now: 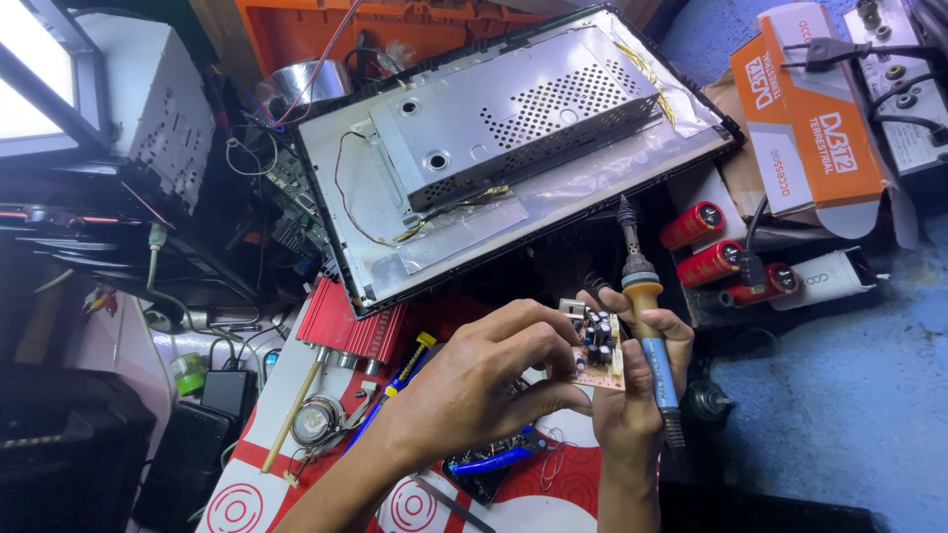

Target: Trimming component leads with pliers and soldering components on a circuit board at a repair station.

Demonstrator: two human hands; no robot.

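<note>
**A:** Which step are you on?

**B:** Inspection, by my reading. My left hand (494,380) pinches the small circuit board (596,347) by its near edge, thumb below and fingertips pressed together on top. The board is held up off the counter (553,508), component side towards me, with its dark capacitors showing.

**A:** And the other hand?

**B:** My right hand (637,380) is wrapped around the soldering iron (647,326), fist closed on the blue grip. The iron stands nearly upright just right of the board, touching its far edge or close to it; I cannot tell which. The tip points up and away, so it is not on any joint.

**A:** What lies around the board?

**B:** Beyond it, the opened flat metal chassis (513,138) with its perforated shield. Left of the board, a red finned heat sink (351,321). Right of it and further back, three red cylindrical capacitors (726,259). Below the board, blue-handled pliers (499,458) on the red and white counter covering.

**A:** What does the next move call for?

**B:** My judgement: the solder side faces away, so the board wants turning over. The iron would need swinging tip-down onto the chosen joint. The pinch should stay clear of that hot tip.
</note>
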